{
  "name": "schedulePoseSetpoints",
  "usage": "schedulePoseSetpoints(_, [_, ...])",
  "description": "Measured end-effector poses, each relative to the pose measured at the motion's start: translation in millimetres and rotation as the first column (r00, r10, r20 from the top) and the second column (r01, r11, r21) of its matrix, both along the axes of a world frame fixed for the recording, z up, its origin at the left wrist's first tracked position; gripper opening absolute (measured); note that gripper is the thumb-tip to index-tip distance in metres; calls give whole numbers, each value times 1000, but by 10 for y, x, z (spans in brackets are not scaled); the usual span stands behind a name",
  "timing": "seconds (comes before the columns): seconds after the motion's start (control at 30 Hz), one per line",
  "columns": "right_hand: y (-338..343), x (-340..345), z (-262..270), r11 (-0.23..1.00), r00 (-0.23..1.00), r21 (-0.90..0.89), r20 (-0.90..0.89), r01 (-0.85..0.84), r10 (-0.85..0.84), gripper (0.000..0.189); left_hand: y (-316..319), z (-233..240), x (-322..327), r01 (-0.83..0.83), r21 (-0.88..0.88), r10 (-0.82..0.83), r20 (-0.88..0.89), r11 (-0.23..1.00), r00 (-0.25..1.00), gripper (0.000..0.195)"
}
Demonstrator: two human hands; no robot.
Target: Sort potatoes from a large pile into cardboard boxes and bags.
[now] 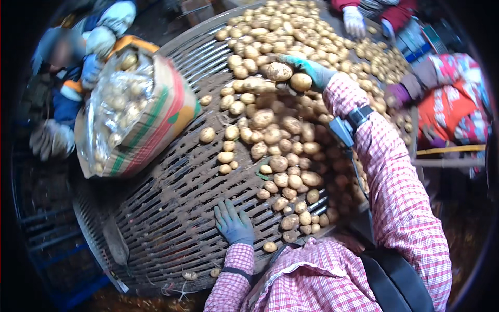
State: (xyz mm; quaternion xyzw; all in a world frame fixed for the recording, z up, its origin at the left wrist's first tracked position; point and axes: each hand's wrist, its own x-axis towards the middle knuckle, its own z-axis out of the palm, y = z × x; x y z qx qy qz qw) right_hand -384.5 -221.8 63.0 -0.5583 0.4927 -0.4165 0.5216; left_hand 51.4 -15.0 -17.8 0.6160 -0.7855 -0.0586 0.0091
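My left hand (234,223), in a grey-green work glove, lies flat with spread fingers on the dirt-covered slatted sorting table (183,187). It holds nothing. Far out to the right, my right hand (312,72) in a teal and grey glove curves over the potato pile (288,35). A large potato (278,71) is by its fingers and a rounder potato (301,82) sits against its palm side; whether it grips either is unclear. Potatoes below that hand are blurred. Loose potatoes (278,163) spread over the slats between my hands.
At left, a person in blue sleeves is beside a striped paper sack (156,117) with a plastic liner, full of potatoes. A metal scoop-like piece (115,241) lies at lower left. White gloves (354,22) and a purple glove (397,95) of other people are at the right side.
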Motion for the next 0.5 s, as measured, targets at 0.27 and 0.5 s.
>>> schedulePoseSetpoints(0.27, [1992, 271, 113, 796, 505, 567, 633, 213, -587, 55, 85, -95, -48, 70, -96, -64, 60, 993, 996, 53])
schedulePoseSetpoints(0.5, [4011, 412, -108, 444, 267, 509, 384, 738, -884, 40, 148, -271, 21, 71, -110, -54, 155, 991, 986, 57])
